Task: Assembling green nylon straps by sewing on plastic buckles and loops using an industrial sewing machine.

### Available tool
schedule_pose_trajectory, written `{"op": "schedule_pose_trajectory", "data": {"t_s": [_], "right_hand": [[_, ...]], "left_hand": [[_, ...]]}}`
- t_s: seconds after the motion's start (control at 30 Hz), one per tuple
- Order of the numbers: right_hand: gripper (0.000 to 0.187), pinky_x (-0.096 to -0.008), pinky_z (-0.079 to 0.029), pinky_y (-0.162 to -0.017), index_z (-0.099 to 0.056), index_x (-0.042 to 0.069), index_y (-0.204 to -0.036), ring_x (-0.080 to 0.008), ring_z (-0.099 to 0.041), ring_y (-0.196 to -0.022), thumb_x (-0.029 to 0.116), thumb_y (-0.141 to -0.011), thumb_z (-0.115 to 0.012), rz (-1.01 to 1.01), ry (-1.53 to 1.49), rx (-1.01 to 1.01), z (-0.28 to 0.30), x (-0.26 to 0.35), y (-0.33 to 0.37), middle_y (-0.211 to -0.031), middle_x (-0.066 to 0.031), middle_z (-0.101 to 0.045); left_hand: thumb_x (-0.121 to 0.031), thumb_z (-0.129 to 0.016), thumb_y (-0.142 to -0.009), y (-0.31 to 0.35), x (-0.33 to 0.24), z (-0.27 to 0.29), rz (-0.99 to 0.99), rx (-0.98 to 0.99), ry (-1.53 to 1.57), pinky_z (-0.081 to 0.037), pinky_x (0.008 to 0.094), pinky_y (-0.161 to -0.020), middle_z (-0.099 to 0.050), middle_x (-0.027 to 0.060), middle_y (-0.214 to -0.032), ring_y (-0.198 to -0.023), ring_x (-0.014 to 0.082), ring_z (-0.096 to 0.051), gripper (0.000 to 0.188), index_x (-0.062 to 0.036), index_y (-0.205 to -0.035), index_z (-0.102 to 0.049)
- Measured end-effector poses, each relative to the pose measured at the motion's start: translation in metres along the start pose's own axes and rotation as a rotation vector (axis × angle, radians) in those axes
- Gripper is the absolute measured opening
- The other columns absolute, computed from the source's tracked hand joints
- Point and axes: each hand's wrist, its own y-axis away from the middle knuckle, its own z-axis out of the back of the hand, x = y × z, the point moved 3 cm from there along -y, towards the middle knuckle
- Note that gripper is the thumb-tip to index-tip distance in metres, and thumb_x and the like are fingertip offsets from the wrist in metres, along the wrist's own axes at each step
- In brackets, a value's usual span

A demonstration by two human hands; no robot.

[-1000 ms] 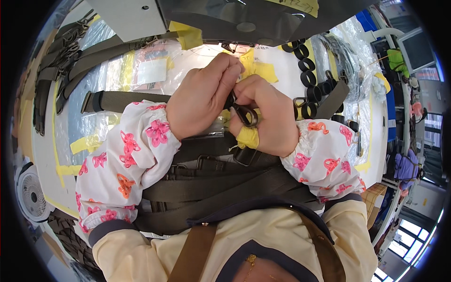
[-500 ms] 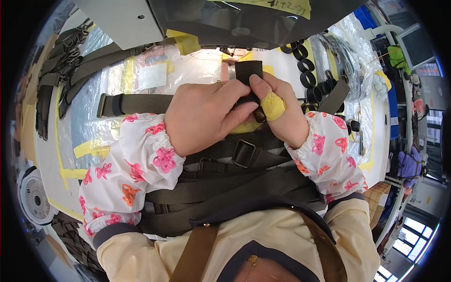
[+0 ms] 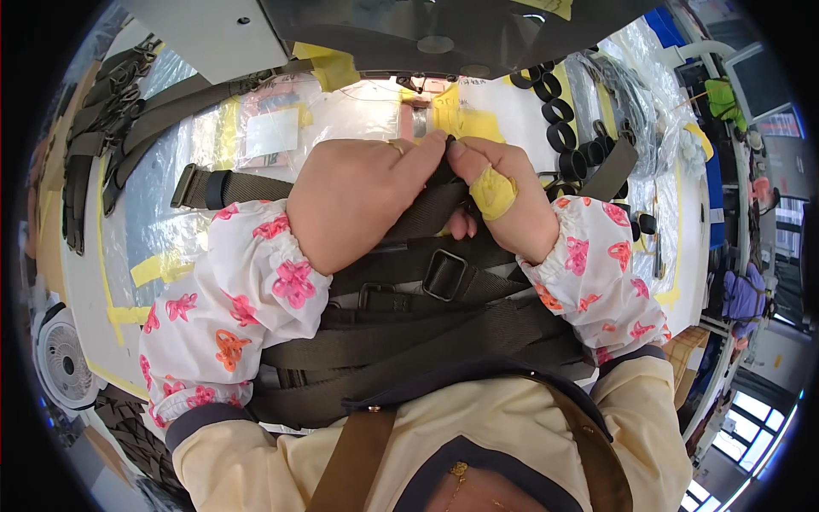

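The left hand point(image 3: 350, 203) and right hand point(image 3: 509, 192) both pinch the dark strap point(image 3: 426, 210) near twelve o'clock, so squeezing tight and lining up its edges seems best.

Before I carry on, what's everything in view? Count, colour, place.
held strap: one, dark, centre
buckle: one, black, below the hands
strap pile: one, dark, lower centre
strap bundle: one, dark, upper left
machine: one, grey, top
rings: many, black, right side
tape: several, yellow, on table
sheeting: some, clear, on table
table: one, white, beneath
fan: one, white, far left
monitor: one, grey, upper right
sleeves: two, white, flowered, both forearms
left grip: one, bare, at the strap
right grip: one, yellow-wrapped thumb, at the strap
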Motion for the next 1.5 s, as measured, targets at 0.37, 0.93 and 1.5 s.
{"op": "schedule_pose_trajectory", "data": {"t_s": [0.37, 0.93, 1.5], "right_hand": [[0.036, -0.0183, -0.040, -0.041, -0.055, -0.002, -0.091, -0.0076, -0.052, -0.046, 0.031, -0.097, -0.041, 0.084, 0.136, -0.078, -0.004, 0.002, 0.003, -0.068, -0.0033, -0.057], [0.023, -0.0275, -0.045, -0.045, -0.053, -0.002, -0.083, -0.0127, -0.054, -0.054, 0.018, -0.092, -0.049, 0.395, 0.411, -0.095, 0.000, 0.013, -0.001, -0.061, -0.0065, -0.053], [0.032, -0.0235, -0.044, -0.038, -0.053, -0.002, -0.101, -0.0145, -0.055, -0.047, 0.028, -0.094, -0.042, -0.221, -0.321, 0.380, 0.023, 0.002, -0.009, -0.069, -0.0115, -0.059]], "left_hand": [[-0.015, -0.058, -0.084, -0.002, 0.010, -0.002, 0.249, 0.108, 0.355, -0.044, 0.0248, -0.055, -0.058, 0.0053, -0.066, -0.059, 0.0121, -0.056, 0.017, -0.0002, -0.093, -0.060], [-0.013, -0.061, -0.082, -0.002, 0.015, -0.002, 0.445, 0.144, 0.467, -0.045, 0.0269, -0.059, -0.058, 0.0060, -0.070, -0.061, 0.0159, -0.055, 0.012, -0.0013, -0.080, -0.059], [-0.020, -0.058, -0.083, 0.008, 0.018, 0.001, -0.143, 0.012, -0.114, -0.048, 0.0332, -0.075, -0.061, 0.0099, -0.099, -0.089, 0.0264, -0.059, 0.027, -0.0079, -0.107, -0.060]]}}
